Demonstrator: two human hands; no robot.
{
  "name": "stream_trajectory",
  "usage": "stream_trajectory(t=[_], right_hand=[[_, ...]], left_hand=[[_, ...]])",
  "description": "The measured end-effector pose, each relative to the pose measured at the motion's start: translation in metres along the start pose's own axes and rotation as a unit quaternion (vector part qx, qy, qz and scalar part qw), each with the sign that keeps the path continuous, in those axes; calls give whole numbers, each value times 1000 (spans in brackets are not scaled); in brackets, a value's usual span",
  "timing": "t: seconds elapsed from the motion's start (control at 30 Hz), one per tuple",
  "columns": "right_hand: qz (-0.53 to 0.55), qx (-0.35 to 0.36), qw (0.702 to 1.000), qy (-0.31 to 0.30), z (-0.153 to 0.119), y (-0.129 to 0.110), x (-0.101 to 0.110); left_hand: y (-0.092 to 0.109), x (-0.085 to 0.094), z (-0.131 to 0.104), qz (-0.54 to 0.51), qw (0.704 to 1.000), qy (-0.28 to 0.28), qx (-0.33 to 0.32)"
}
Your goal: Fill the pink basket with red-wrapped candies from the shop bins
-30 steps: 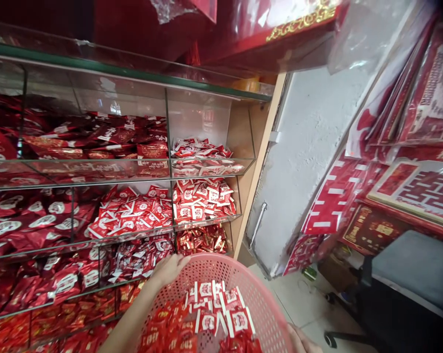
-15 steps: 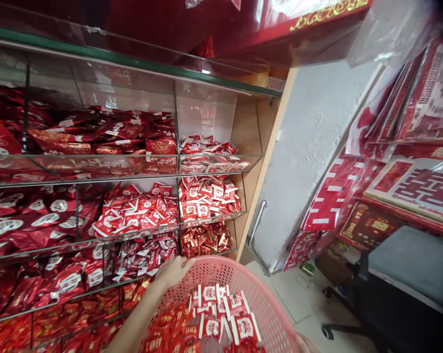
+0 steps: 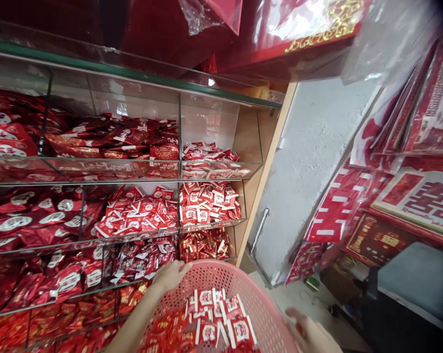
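Observation:
A pink perforated plastic basket (image 3: 230, 269) sits low in front of me, holding red-and-white candy packets (image 3: 206, 333) and darker red packets (image 3: 166, 328). My left hand (image 3: 170, 275) is closed over its rim at the far left side, thumb and fingers at the edge. Just off the basket's right side is my right hand (image 3: 307, 329), slightly blurred, with its fingers loosely apart and nothing seen in them. Behind the basket, small red-and-white packets (image 3: 208, 201) fill glass-fronted compartments of the shelf.
Glass shelves (image 3: 133, 184) with dividers hold several heaps of red packets on the left. A wooden side panel (image 3: 267, 162) and grey wall (image 3: 309, 147) stand at right. Further right are red paper decorations (image 3: 331, 206) and a dark office chair (image 3: 401, 304).
My right hand has come up into view beside the basket's right side. My left hand stays on the rim. The view has tilted slightly upward.

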State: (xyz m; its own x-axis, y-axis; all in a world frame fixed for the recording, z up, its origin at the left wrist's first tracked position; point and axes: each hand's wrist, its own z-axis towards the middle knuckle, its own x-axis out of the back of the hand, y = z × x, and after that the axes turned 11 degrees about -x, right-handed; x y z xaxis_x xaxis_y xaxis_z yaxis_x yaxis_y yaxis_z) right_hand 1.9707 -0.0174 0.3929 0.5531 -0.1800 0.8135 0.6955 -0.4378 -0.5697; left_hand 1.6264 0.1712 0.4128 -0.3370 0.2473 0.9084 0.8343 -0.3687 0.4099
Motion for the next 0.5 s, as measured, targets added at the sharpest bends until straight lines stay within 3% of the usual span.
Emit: stream_trajectory(t=[0.13,0.23,0.37,0.5], right_hand=[[-2,137,990,46,27,-86,41],[28,248,966,65,39,-161,57],[121,310,941,62,60,-241,51],[185,263,947,26,89,-291,24]], left_hand=[[2,-4,0,20,1000,15,-2],[3,-6,-3,36,999,27,-11],[2,-6,-5,48,998,35,-13],[-1,-7,-5,44,998,38,-19]])
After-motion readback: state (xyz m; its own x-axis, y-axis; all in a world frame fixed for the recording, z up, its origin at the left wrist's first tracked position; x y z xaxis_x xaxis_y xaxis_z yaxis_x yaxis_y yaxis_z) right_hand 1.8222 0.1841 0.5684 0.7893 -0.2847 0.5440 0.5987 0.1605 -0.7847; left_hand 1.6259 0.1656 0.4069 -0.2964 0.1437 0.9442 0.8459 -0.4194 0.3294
